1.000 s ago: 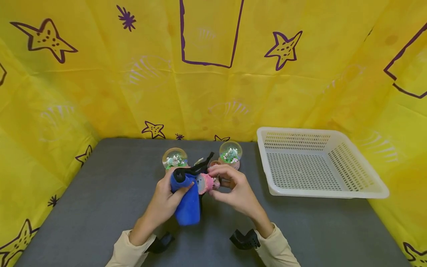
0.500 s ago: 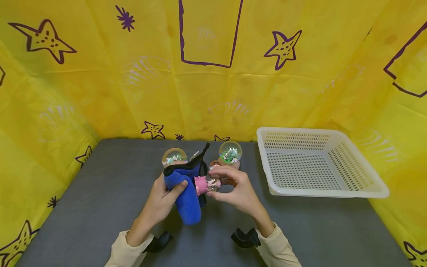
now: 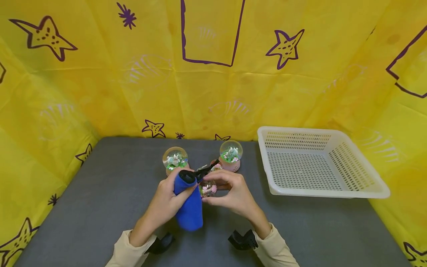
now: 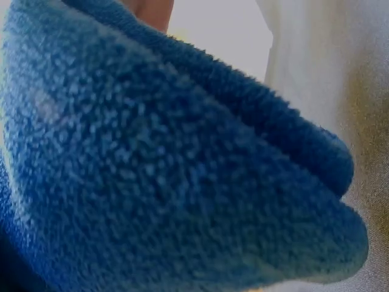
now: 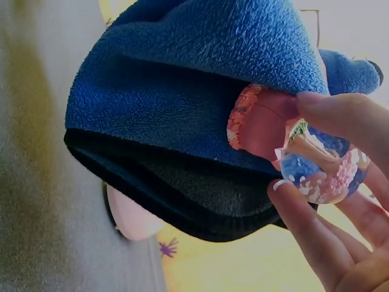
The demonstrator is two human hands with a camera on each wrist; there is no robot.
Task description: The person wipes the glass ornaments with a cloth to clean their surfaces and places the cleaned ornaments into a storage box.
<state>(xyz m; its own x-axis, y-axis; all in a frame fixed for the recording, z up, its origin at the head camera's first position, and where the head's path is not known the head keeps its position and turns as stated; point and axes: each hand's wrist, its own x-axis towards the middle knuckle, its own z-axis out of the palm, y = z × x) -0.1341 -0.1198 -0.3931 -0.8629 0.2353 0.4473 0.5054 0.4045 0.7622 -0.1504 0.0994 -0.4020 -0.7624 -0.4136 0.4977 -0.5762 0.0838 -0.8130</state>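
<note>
A blue fleecy cloth (image 3: 189, 209) with black edging is gripped in my left hand (image 3: 163, 202), the thumb lying over its front. In the left wrist view the cloth (image 4: 152, 158) fills most of the picture. My right hand (image 3: 235, 191) pinches the clear ball of a small snow globe (image 3: 208, 189), tipped on its side with pink flowers inside. The right wrist view shows its pink base (image 5: 264, 128) against the cloth's folds, with thumb and fingers around the ball. In the head view the cloth hides that base.
Two larger snow globes stand at the back of the grey table, one on the left (image 3: 175, 158) and one on the right (image 3: 231, 154). Another small globe (image 3: 216, 165) stands by the right one, partly hidden. A white perforated basket (image 3: 273, 190) sits at right.
The small globe has shifted left into the cloth; its pink base, showing half a second ago, is now covered in the head view. The cloth's black-edged top has folded over.
</note>
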